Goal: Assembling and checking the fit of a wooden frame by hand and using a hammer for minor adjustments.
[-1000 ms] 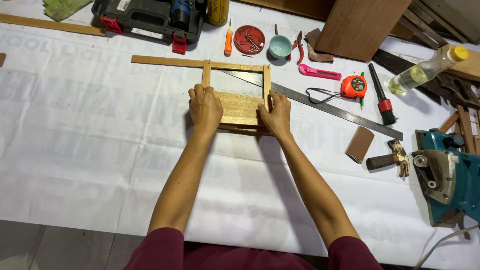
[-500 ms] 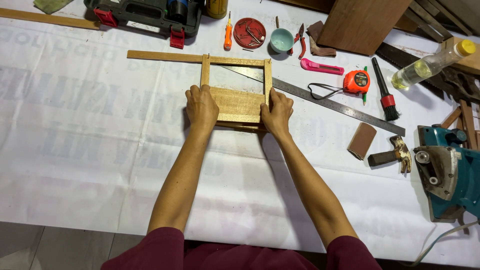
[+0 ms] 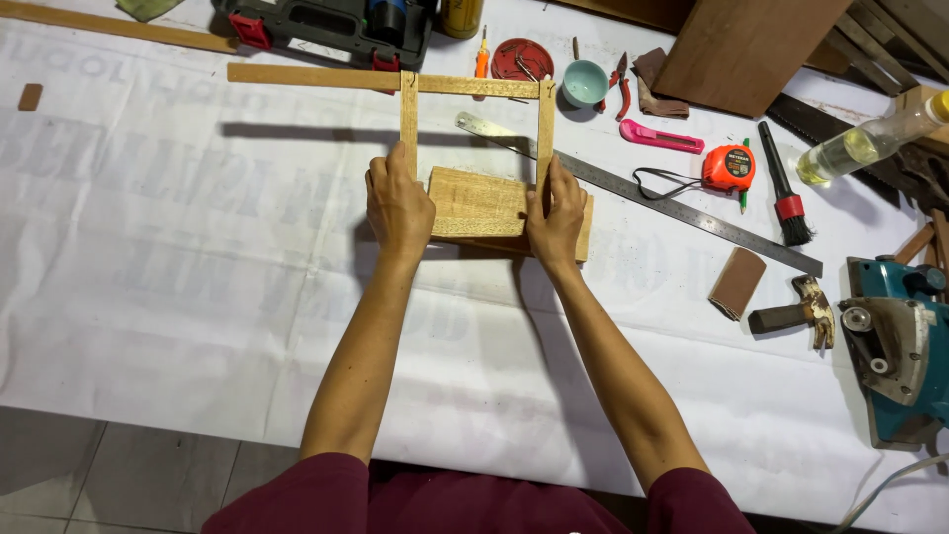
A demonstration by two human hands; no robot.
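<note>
Both hands press on a wood block (image 3: 476, 201) in the middle of the counter (image 3: 178, 257). The left hand (image 3: 398, 203) grips its left end and one thin wooden strip (image 3: 409, 119); the right hand (image 3: 556, 213) grips the other side. The step looks like lining up the frame, which needs steady holding. A steel ruler (image 3: 643, 193) lies close at 2 o'clock and could get bumped.

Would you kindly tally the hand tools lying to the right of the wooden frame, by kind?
Steel ruler: 1
Tape measure: 1
Utility knife, pink: 1
Brush, red band: 1
Hammer: 1
Pliers: 1
Total: 6

Both hands, left hand and right hand, rest on the wooden frame.
</note>
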